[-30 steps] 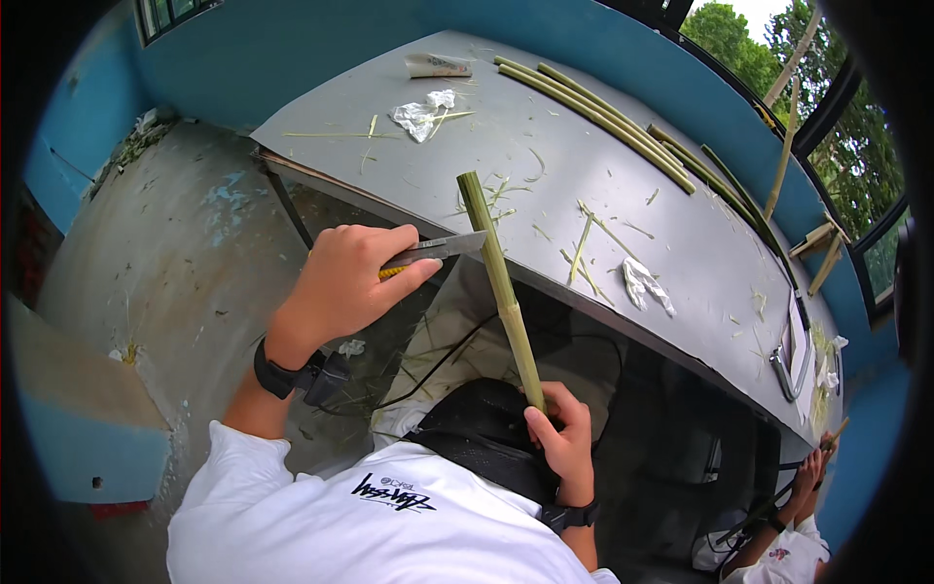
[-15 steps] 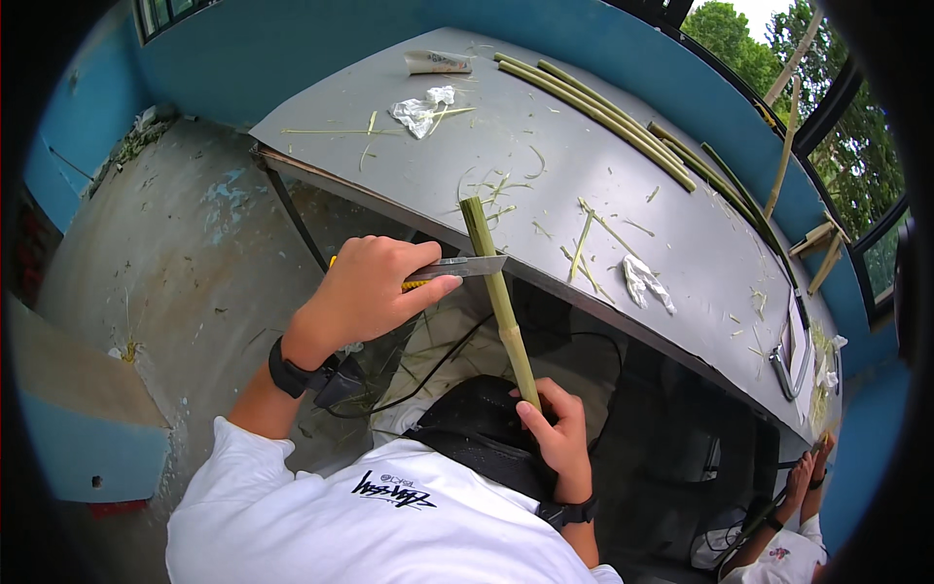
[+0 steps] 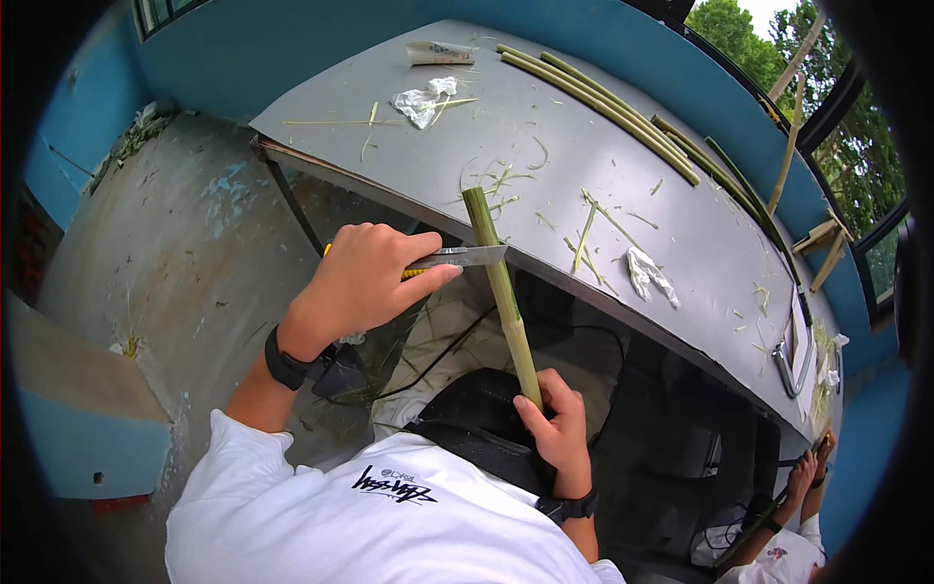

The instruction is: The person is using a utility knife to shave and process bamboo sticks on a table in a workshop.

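My left hand [image 3: 375,271] is closed around the yellow handle of a utility knife. Its blade [image 3: 477,255] lies crosswise against the upper part of a green bamboo stick [image 3: 502,294]. The lower end of the stick is in my right hand [image 3: 557,420], with the thumb along it. The stick stands tilted, its cut top reaching up in front of the table edge, and a paler joint shows about midway down. Whether its top touches the table I cannot tell.
A grey table [image 3: 350,92] bears several bamboo poles [image 3: 603,107], crumpled tissues [image 3: 416,107], a paper cup [image 3: 440,54], green shavings and a hacksaw [image 3: 786,365]. A black cable [image 3: 448,350] runs underneath. At lower right are another person's hands [image 3: 808,472].
The whole view has shifted slightly. Both hands keep their grips, and the blade stays at about the same place on the bamboo stick.
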Motion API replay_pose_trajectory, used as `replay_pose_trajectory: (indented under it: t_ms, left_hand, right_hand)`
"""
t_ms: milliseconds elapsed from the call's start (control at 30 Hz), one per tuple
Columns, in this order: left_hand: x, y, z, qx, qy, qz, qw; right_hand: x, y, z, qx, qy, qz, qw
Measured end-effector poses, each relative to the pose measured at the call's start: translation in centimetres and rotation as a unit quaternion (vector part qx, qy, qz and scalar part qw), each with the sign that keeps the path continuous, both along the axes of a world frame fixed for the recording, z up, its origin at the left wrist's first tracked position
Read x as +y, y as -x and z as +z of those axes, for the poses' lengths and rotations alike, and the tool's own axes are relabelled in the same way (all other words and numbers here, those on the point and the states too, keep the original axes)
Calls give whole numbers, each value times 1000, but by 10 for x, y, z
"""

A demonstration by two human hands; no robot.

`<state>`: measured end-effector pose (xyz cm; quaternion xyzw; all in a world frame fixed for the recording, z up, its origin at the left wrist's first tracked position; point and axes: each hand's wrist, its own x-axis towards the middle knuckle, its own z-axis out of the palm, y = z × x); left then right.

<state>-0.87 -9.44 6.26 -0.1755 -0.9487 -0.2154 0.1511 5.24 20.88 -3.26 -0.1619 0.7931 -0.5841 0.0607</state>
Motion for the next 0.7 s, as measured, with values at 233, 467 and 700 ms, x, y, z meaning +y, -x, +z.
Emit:
replay_pose_trajectory:
  t_ms: [233, 467, 700]
  left_hand:
    - [-7, 2, 9, 6, 6, 89, 996]
    - [-90, 0, 26, 122, -53, 352, 927]
    - [-54, 4, 21, 86, -71, 185, 976]
  right_hand:
    - [1, -1, 2, 4, -33, 23, 999]
    - [2, -4, 10, 32, -54, 77, 995]
    - [-4, 3, -5, -15, 10, 9, 1000]
